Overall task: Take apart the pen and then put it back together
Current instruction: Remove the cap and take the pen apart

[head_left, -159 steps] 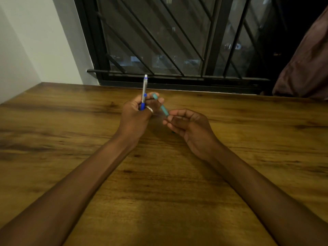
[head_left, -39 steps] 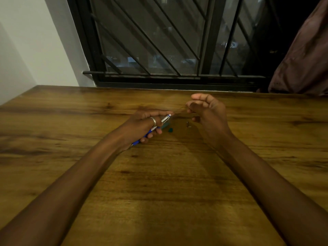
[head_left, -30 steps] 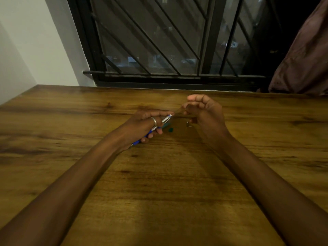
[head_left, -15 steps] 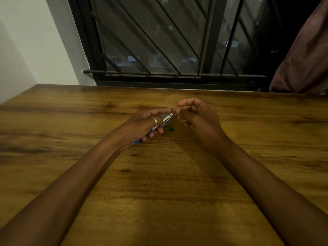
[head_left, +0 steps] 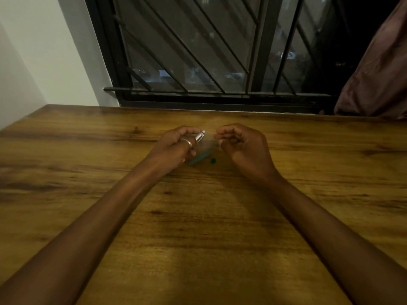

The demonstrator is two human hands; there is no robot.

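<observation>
Midway through dismantling, the left hand (head_left: 176, 146) gripped the silver-and-blue pen barrel (head_left: 200, 136), while the right hand (head_left: 242, 144) curled, its contents unclear; a teal tube (head_left: 199, 159) and small teal cap (head_left: 213, 160) lay on the wooden bench (head_left: 88, 172) between the hands.

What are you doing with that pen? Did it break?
Not broken, just taken apart. The left hand holds the silver pen barrel with blue trim. The right hand is curled beside it; whether it pinches something is unclear. A teal plastic pen piece and a tiny dark green bit lie on the wooden table between them.
</observation>
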